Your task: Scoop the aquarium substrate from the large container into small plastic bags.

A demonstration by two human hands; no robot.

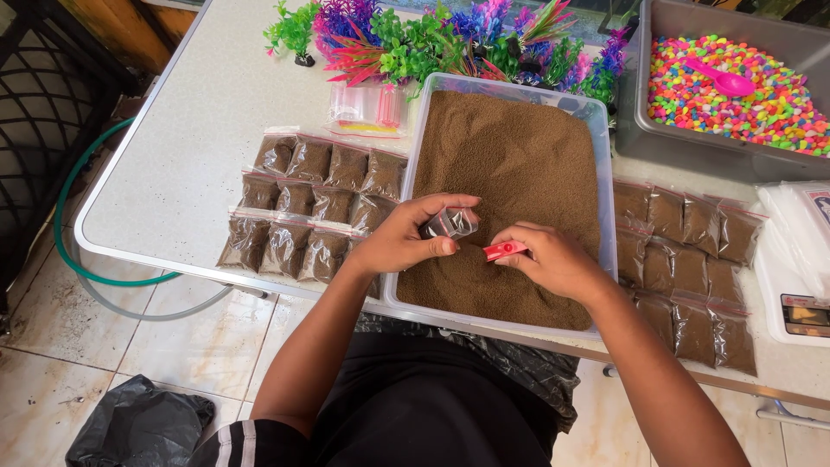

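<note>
A clear plastic tub [605,173] full of fine brown granules stands in front of me on a white table [173,164]. Over the granules my left hand [402,238] pinches a small empty clear zip bag [451,223]. My right hand [553,259] holds a small red scoop [504,251] just to the right of the bag, low over the brown surface. Several filled brown bags [307,207] lie in rows left of the tub, and several more filled bags [692,259] lie to its right.
A stack of empty zip bags [367,108] lies behind the left rows. Colourful plastic plants [450,39] line the back. A grey bin [631,95] of bright pebbles holds a pink spoon [722,80]. A small scale [800,294] sits far right. A hose [65,251] and a black bag [138,424] lie on the tiled floor.
</note>
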